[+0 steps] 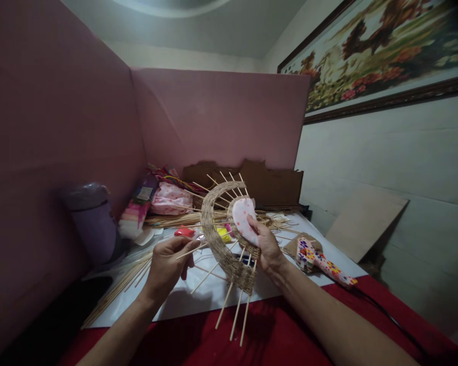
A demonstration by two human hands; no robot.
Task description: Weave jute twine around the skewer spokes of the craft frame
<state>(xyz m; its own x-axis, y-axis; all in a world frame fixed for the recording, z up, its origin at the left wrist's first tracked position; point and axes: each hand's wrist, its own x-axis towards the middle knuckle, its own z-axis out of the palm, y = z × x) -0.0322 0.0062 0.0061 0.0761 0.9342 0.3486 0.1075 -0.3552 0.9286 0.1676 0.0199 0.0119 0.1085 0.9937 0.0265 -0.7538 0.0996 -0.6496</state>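
A half-round woven piece point(213, 231) of twisted brown cord, with thin wooden sticks fanning out through it, is held up above the table. At its inner centre is a small half-round pad point(242, 216) of white cloth with pink-red dots, edged in the same cord. My right hand point(267, 246) grips this pad from the right, thumb across the cloth. On the left, my left hand point(171, 259) is closed, its thumb and forefinger pinching one wooden stick point(194, 249) near its outer end. Several sticks point down towards me from the lower edge.
A flower-patterned glue gun point(324, 262) lies on cardboard at the right, its cord trailing over the red cloth point(198, 335). Loose sticks point(118, 290) lie at the left. Behind are a purple bin point(91, 223), a dotted cloth bundle point(171, 198) and torn cardboard point(278, 188).
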